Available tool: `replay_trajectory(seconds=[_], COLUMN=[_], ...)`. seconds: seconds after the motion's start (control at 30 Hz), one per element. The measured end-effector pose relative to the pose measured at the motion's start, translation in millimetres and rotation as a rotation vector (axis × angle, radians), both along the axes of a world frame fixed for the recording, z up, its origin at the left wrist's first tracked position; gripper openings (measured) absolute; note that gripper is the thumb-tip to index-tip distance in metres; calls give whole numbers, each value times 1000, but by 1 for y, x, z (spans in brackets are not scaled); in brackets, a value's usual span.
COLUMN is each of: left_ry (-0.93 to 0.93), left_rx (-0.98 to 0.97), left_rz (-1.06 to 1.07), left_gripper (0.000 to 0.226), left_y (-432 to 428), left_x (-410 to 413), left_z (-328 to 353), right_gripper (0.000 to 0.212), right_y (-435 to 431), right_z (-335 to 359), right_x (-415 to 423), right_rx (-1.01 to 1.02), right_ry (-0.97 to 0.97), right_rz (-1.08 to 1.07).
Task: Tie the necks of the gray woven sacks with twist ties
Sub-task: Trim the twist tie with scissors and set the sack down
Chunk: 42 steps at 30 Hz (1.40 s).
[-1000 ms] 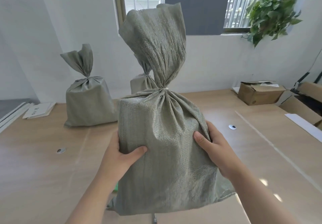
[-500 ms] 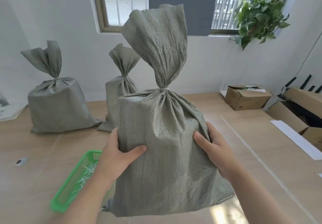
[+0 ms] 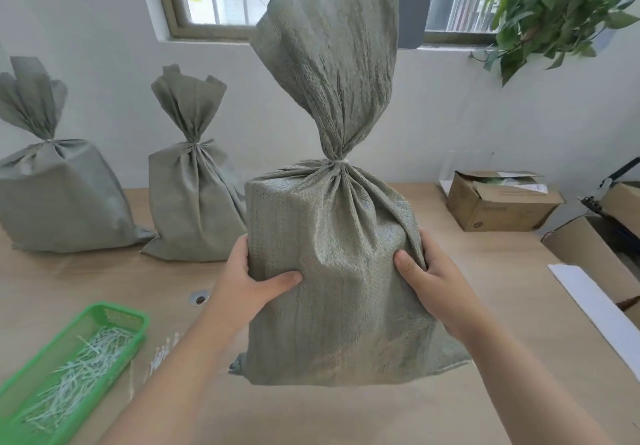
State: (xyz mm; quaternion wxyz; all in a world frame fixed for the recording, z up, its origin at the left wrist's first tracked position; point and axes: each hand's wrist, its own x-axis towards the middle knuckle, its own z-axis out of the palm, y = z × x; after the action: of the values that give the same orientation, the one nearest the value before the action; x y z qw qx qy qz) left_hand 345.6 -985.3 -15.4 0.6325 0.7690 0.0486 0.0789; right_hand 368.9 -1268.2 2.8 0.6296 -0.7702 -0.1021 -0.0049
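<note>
Both forearms extend forward to the sack. The left hand grips its left flank, thumb pressed across the front. The right hand grips its right flank, thumb likewise in front, fingers hidden behind.

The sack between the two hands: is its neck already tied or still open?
Tied. A pale twist tie cinches the neck of the held sack, and the fabric fans out above it.
</note>
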Motion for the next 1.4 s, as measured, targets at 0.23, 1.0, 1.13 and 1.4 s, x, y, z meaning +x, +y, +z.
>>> replay_trajectory(seconds=[0.23, 1.0, 1.13, 1.4], left_ry=[4, 52, 31, 23], left_rx=[-21, 33, 48, 44], left_rz=[-32, -75, -77, -67], left_gripper=[75, 99, 106, 105], left_y=[-38, -58, -50, -34], left_x=[77, 345, 374, 407], left_z=[-6, -71, -81, -91], right_gripper=[47, 43, 44, 43], right_y=[-44, -73, -67, -50], right_z=[-9, -69, -80, -101], right_x=[74, 335, 363, 400], right_rx=[-66, -132, -119, -126], right_ry=[-71, -115, -130, -137], right_rz=[28, 93, 95, 90])
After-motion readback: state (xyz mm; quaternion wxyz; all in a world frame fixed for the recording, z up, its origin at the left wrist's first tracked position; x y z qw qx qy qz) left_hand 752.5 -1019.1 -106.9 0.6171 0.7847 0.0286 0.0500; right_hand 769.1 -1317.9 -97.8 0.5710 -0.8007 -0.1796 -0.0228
